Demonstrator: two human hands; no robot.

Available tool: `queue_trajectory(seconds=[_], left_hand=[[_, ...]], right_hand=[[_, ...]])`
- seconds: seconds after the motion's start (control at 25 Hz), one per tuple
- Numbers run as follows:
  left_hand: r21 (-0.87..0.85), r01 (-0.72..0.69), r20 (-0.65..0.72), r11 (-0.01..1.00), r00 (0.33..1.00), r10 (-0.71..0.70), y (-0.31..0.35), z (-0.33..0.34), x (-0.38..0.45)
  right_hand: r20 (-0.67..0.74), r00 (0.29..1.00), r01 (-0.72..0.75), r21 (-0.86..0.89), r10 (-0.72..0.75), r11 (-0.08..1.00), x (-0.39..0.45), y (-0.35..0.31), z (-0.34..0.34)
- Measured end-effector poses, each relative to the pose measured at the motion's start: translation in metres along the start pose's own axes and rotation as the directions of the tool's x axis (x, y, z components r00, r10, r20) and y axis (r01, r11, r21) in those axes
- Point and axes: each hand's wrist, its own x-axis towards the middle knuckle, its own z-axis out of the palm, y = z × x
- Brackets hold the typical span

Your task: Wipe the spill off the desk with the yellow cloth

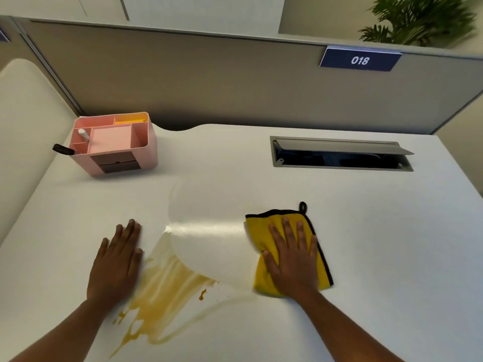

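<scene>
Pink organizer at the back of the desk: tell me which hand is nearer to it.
Left. The left hand lies flat on the desk, in front of the pink organizer. The right hand presses on the yellow cloth, farther off to the right.

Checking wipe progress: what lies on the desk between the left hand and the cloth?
Head view: orange spill beside the left hand, then wiped, shiny desk up to the cloth.
</scene>
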Motion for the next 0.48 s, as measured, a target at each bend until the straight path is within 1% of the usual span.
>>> queue_trajectory(seconds=[0.12,0.28,0.36,0.48], left_hand=[[0.012,0.001,-0.003,1.0,1.0,-0.001,0.0,-0.001,0.002],[0.021,0.012,-0.002,1.0,1.0,-0.012,-0.001,-0.001,0.003],[0.028,0.015,-0.014,1.0,1.0,-0.015,-0.002,0.0,0.004],[0.041,0.006,-0.016,0.999,1.0,-0.005,-0.002,0.002,0.007]], right_hand=[[0.03,0.992,-0.126,-0.011,0.126,0.992,0.025,0.023,-0.007],[0.087,0.946,-0.316,0.036,0.312,0.948,0.094,0.04,-0.017],[0.095,0.92,-0.386,0.049,0.381,0.921,0.132,0.034,-0.022],[0.091,0.88,-0.473,0.112,0.465,0.874,0.176,0.004,-0.022]])
